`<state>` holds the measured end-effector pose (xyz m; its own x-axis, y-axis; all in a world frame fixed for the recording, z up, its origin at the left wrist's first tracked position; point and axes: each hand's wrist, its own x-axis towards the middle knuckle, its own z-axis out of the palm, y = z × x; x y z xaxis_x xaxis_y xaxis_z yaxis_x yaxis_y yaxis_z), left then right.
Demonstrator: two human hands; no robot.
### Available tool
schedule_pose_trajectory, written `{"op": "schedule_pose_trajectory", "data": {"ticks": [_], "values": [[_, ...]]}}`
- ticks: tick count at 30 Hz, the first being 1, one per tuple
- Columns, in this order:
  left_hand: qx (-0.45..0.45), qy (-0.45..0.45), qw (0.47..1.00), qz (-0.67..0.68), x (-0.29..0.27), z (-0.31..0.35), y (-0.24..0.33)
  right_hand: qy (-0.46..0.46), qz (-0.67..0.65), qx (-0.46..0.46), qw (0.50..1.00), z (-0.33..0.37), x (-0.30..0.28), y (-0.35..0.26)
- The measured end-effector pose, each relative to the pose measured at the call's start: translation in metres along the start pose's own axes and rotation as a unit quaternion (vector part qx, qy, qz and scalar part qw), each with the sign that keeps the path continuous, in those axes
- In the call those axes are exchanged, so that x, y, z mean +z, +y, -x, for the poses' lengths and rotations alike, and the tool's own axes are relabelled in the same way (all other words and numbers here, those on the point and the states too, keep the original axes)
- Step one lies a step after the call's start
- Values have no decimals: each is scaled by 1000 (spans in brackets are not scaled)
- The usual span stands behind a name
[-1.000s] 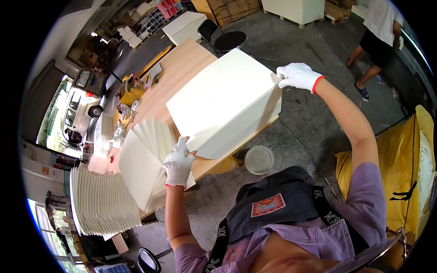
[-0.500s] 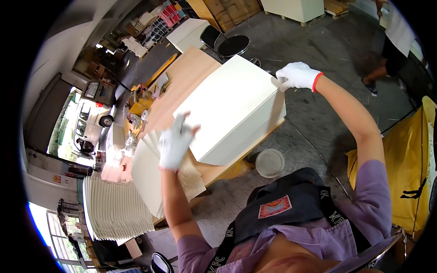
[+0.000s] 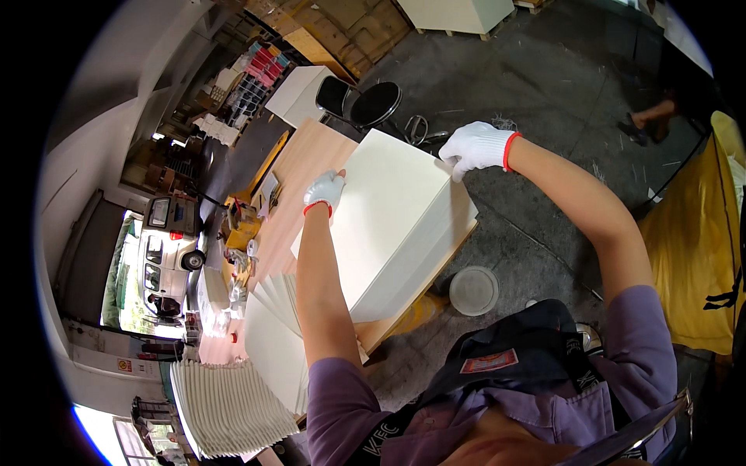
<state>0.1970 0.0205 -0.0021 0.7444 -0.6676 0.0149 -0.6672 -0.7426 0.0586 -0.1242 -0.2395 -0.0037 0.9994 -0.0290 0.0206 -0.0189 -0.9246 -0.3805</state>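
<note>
A tall stack of large white sheets lies on the wooden table in front of me. My left hand, in a white knitted glove with a red cuff, is at the stack's far left edge. Its bare thumb and fingertip look pinched at the edge, while the other fingers are hidden. My right hand, gloved the same way, has its fingers curled and closed at the far right corner of the stack. Nearer to me on the left, fanned white sheets lie beside a thick, wavy pile of sheets.
The wooden tabletop runs to the far left, with a yellow box and small items along it. A black chair stands beyond the stack. On the floor are a round pale bucket and, right, a yellow cloth bag. A person walks far right.
My left hand has moved from above the near left of the stack to its far left edge. My right hand stays at the far right corner. The whole view has shifted slightly.
</note>
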Motion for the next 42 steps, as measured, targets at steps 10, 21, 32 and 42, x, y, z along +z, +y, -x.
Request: {"op": "schedule_pose_trajectory", "data": {"ticks": [10,21,32,42], "values": [[216,131,964,87,-11,88,88,8,-92,86,992,16,10,-9],[154,134,966,160,33,118,128,197,69,-43,977,-9,16,-57],[197,36,900,388,32,120,127,285,-313,86,902,-16,56,-52],[210,23,892,401,36,118,131,328,-288,86,896,-17,68,-49]]}}
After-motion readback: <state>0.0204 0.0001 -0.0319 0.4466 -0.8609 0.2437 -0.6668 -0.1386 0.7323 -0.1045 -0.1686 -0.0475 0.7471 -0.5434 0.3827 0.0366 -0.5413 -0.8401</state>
